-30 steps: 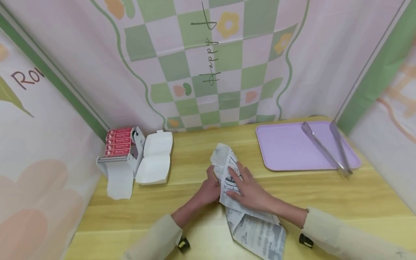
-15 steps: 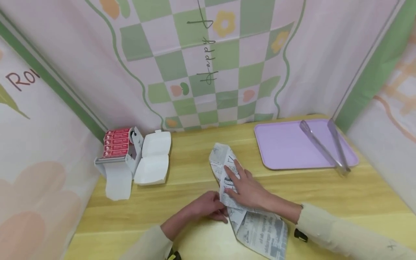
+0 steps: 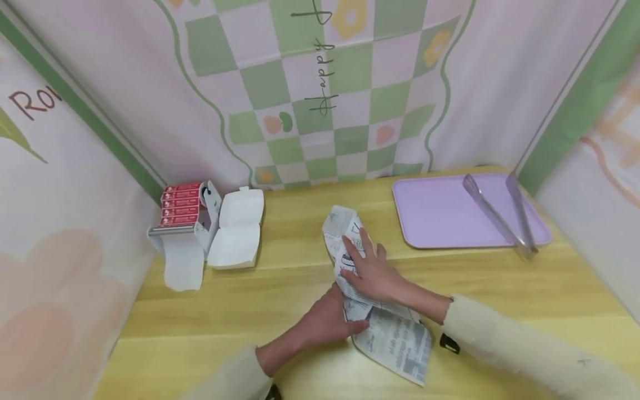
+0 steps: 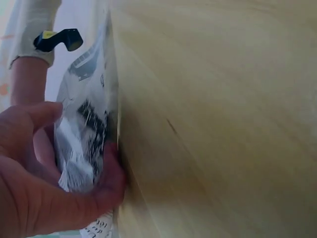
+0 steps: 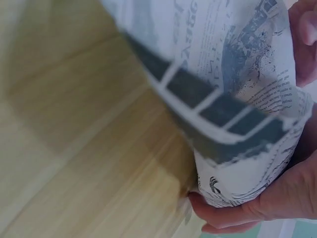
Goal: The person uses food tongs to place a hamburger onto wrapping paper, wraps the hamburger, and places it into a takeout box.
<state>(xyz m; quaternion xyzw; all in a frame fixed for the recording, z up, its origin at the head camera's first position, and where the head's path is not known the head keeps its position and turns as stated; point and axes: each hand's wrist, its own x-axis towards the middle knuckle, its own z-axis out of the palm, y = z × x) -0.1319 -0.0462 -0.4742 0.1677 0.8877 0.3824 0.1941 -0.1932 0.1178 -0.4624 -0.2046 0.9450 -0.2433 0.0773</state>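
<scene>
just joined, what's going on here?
A person is handling folded, printed paper on the table. The left hand grips its left edge, and the right hand rests on top, fingers spread. Whether anything is inside can't be seen. Tongs lie on the tray at right; an open white box sits at left.

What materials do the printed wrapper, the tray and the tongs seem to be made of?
Printed wrapper: thin paper, perhaps lightly coated, judging by its folds and slight sheen.
Tray: probably smooth plastic, from its even purple colour and rounded corners.
Tongs: likely metal, given their grey shine.
</scene>
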